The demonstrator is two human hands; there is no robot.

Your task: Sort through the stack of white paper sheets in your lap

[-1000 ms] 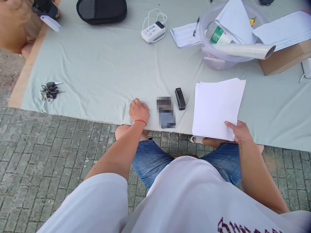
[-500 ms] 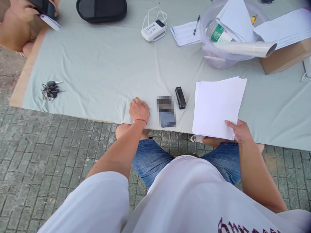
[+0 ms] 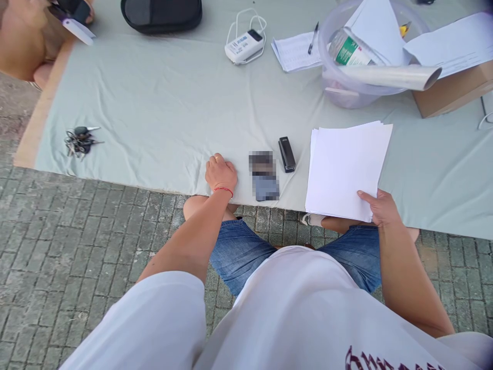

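Observation:
My left hand (image 3: 221, 173) rests as a closed fist on the cloth near the table's front edge, with nothing visible in it. At the lower right corner of a stack of white paper (image 3: 346, 169), my right hand (image 3: 382, 206) grips the sheets, thumb on top and fingers hidden underneath. The stack lies on the table with its edges slightly fanned. A black stapler (image 3: 287, 154) sits just left of the paper. Between the stapler and my left hand is a flat rectangular object (image 3: 265, 177), blurred by pixels.
A bunch of keys (image 3: 80, 141) lies at the left. Toward the back are a black case (image 3: 162, 15), a white corded device (image 3: 244, 46), a notepad (image 3: 295, 54) with a pen (image 3: 313, 38), a filled plastic tub (image 3: 346, 97) and a cardboard box (image 3: 450, 95). Another person's hand (image 3: 90, 13) holds a phone.
The view has shifted very slightly. Both my hands, the paper and the stapler stay in place; the other person's phone at the far left has moved a little.

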